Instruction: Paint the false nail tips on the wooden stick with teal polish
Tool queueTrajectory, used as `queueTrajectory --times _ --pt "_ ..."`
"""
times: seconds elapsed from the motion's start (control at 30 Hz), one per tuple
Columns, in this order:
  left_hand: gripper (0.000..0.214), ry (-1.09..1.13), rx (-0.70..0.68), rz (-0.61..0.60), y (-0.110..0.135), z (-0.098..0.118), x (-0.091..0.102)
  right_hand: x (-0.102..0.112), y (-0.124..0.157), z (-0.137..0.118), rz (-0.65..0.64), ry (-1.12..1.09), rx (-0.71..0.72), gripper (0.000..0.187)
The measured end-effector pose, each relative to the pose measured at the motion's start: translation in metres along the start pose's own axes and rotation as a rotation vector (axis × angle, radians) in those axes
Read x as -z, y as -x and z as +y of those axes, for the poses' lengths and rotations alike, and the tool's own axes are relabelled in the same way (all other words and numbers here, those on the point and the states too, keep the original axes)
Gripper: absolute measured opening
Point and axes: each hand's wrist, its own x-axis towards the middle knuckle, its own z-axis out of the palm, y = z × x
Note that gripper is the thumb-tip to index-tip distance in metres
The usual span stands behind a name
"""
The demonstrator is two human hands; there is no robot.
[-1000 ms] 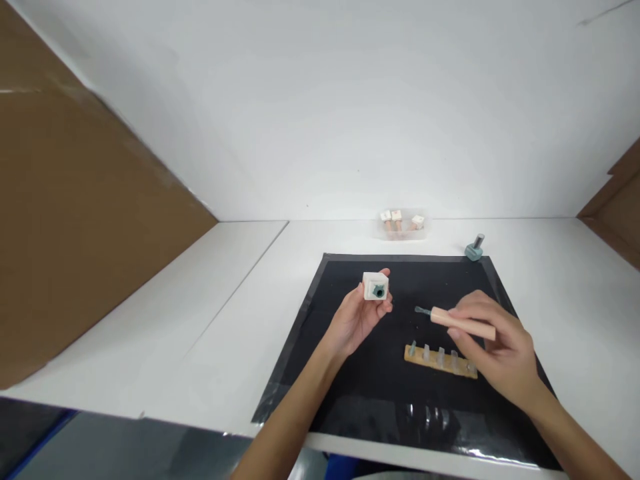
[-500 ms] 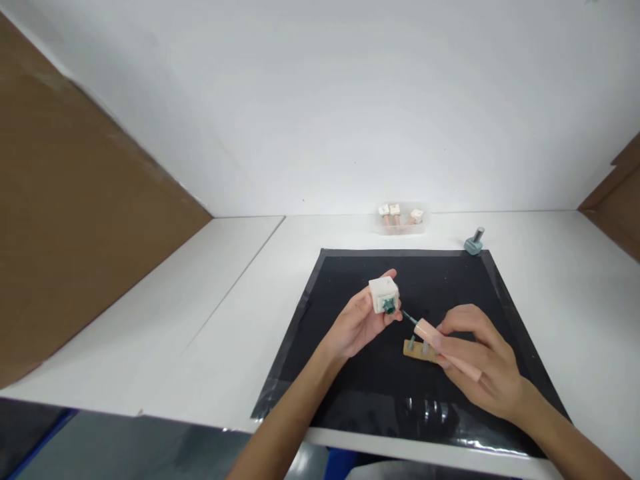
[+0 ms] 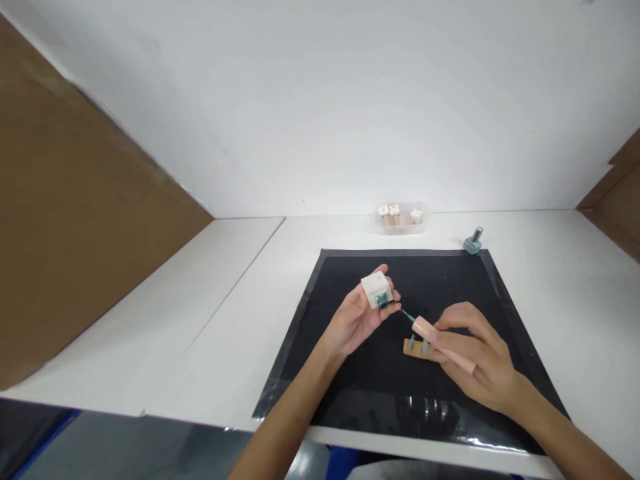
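My left hand (image 3: 357, 320) is closed round a white, square nail polish bottle (image 3: 376, 287), which is tilted so that its green-smeared neck points toward me. In my right hand (image 3: 475, 353) is the long pink cap of a nail polish brush (image 3: 425, 328), pinched between thumb and fingers. Its thin green brush tip points up and left, close to the left fingertips and apart from the bottle neck. Below the cap, a tan strip (image 3: 415, 350) with small grey upright pegs lies on the black mat (image 3: 350, 393), partly hidden by my right fingers.
At the back, a clear plastic box (image 3: 400, 229) holds three white bottles with pink caps. A grey-green bottle (image 3: 472, 245) with a silver cap lies by the mat's back right corner. Brown panels (image 3: 90, 213) flank the white table (image 3: 210, 307).
My left hand has shifted slightly left and up, and the bottle has turned a little in it. My right hand has moved slightly left with the brush.
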Motion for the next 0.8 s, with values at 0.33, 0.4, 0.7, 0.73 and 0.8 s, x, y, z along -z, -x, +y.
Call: queueTrajectory --times 0.33,0.4,0.7,0.73,0.8 --pt "0.033 -0.496 -0.332 -0.034 0.003 0.007 0.019 -0.008 -0.004 -0.001 0.174 -0.173 -0.469 0.018" --pt "0.033 -0.571 -0.359 -0.035 0.002 0.007 0.023 -0.008 -0.004 0.001 0.163 -0.206 -0.588 0.010" --pt "0.033 -0.650 -0.300 0.057 0.003 0.007 0.021 -0.015 -0.002 0.004 0.028 -0.404 -0.842 0.012" --pt "0.035 -0.635 -0.292 0.083 0.003 0.006 0.020 -0.016 -0.003 0.003 0.023 -0.424 -0.859 0.013" --pt "0.038 -0.594 -0.279 0.132 0.003 0.005 0.018 -0.018 -0.003 0.003 0.024 -0.464 -0.894 0.014"
